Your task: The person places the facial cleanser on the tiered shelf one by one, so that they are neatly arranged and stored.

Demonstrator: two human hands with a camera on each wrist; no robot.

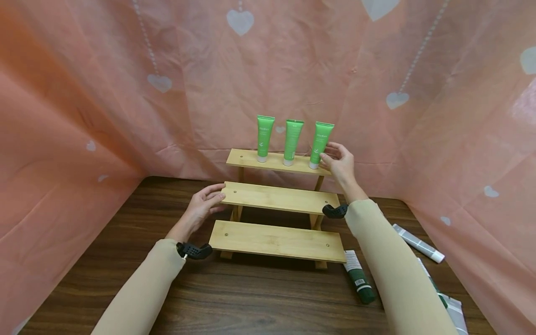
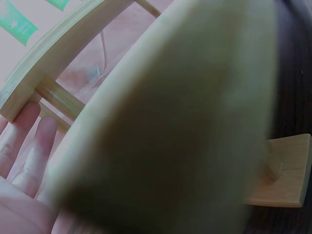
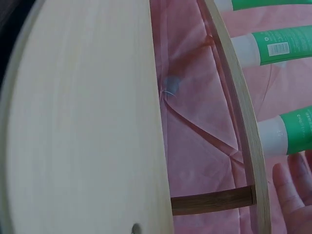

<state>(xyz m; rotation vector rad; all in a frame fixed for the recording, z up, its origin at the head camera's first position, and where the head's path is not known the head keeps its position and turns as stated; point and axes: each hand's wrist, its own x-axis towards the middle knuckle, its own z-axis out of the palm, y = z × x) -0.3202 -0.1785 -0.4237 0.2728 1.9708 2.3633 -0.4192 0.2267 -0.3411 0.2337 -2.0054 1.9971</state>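
Observation:
A three-tier wooden display stand (image 1: pixel 278 239) stands on the dark table. Three green squeeze tubes with white caps stand cap-down along its top tier: a left tube (image 1: pixel 264 135), a middle tube (image 1: pixel 292 139) and a right tube (image 1: pixel 321 142). My right hand (image 1: pixel 341 163) is beside the right tube, thumb tip at its edge; in the right wrist view the fingers (image 3: pixel 290 195) lie nearly straight next to that tube (image 3: pixel 300 127). With my left hand (image 1: pixel 202 204) I hold the left end of the middle tier. The left wrist view shows two fingers (image 2: pixel 30 161) behind that board; the thumb is hidden there.
To the right of the stand, a white and dark green tube (image 1: pixel 359 279) lies on the wood-grain table (image 1: pixel 259 298). Farther right lies a grey tube (image 1: pixel 418 243), and more tubes are partly behind my right sleeve (image 1: pixel 389 260). Pink curtain (image 1: pixel 234 83) closes in the back and sides.

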